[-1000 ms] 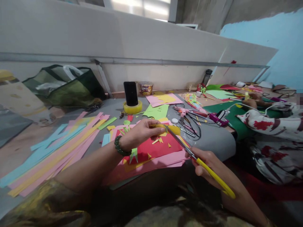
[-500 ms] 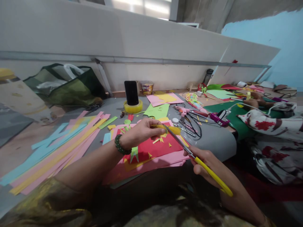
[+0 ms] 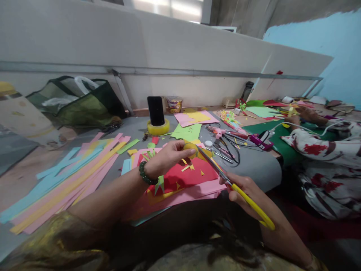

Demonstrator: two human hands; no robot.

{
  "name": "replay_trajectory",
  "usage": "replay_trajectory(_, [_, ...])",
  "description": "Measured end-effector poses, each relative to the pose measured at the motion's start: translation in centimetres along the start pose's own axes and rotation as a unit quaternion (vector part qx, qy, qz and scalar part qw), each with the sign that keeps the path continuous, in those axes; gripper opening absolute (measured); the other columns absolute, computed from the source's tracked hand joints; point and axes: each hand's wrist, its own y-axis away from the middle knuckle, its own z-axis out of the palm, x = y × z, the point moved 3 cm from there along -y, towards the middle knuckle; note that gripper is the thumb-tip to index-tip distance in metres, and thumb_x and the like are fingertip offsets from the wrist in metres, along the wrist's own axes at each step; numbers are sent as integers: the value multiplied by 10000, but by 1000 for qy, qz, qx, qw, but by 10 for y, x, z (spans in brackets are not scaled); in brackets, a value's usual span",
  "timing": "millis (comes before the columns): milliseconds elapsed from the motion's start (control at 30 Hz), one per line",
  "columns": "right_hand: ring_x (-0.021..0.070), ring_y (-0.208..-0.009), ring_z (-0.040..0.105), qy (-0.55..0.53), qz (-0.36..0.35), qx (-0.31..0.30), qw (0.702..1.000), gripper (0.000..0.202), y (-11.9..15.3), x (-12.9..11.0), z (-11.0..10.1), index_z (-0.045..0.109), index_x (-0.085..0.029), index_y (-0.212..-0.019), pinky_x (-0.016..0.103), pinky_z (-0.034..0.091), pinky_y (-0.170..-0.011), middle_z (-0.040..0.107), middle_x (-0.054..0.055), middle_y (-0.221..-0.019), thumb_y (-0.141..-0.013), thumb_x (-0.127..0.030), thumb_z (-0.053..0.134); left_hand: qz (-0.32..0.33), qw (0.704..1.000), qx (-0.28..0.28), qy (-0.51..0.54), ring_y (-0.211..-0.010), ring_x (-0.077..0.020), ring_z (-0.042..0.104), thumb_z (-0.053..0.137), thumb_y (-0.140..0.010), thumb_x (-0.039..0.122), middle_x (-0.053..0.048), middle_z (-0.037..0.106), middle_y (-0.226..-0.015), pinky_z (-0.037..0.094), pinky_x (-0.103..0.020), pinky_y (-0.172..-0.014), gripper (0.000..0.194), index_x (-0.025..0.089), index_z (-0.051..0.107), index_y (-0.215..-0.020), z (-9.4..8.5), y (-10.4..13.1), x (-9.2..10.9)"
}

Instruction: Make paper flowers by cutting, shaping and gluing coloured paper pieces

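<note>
A small piece of yellow paper is pinched between the thumb and fingers of my left hand. My right hand grips a pair of scissors with yellow handles, and their metal blades meet the yellow paper. Whether the blades are fully closed is hard to make out. Below both hands lies a red sheet on top of pink sheets, with small yellow offcuts scattered over it. A cut green paper piece rests near my left wrist.
Long coloured paper strips lie at left. Behind stand a phone in a yellow tape roll and a snack cup. A pink glue gun and cables lie at right, near a co-worker's sleeve.
The yellow paper has turned in my left hand, showing a rounder loop beside the fingers. The scissors have shifted slightly at the paper. The co-worker's hands have moved up and back.
</note>
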Motion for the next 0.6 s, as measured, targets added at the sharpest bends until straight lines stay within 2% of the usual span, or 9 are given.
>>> replay_trajectory(100, [264,-770,672,6,13,62,998,582,6,-9,-1,701,-238,-1152,339,562,-710,701,58,-775,-981,-674,357,-2,999,-15,40,-583,-104,630,782,-749,384,-15,704,-728,487,-194,-512,267,166,636,-797,0,-2,-4])
replay_trajectory(167, [273,-835,679,6,21,84,996,534,10,-13,-1,689,-240,-1198,342,564,-743,717,64,-832,-997,-627,381,-4,997,-23,67,-582,-105,650,816,-722,408,-27,732,-766,532,-219,-569,325,161,628,-818,0,-4,-8])
replay_trajectory(267, [279,-872,685,-4,17,79,997,544,11,-15,2,701,-243,-1169,331,566,-731,724,72,-870,-984,-649,391,-8,995,-27,95,-557,-99,651,856,-677,429,-25,741,-762,553,-231,-593,387,158,616,-813,-1,-7,-11])
replay_trajectory(400, [281,-900,689,-7,16,84,996,483,10,-13,3,671,-258,-1217,344,573,-770,716,72,-877,-1007,-593,393,-11,993,-31,118,-554,-99,654,882,-645,431,-6,722,-699,540,-212,-578,404,157,617,-779,-2,-8,-11])
replay_trajectory(600, [279,-879,698,6,20,93,995,490,11,-13,4,659,-263,-1229,335,572,-760,720,89,-915,-1009,-598,376,-23,992,-72,105,-579,-104,663,863,-682,420,-18,727,-716,522,-210,-581,367,148,633,-772,4,-3,-12])
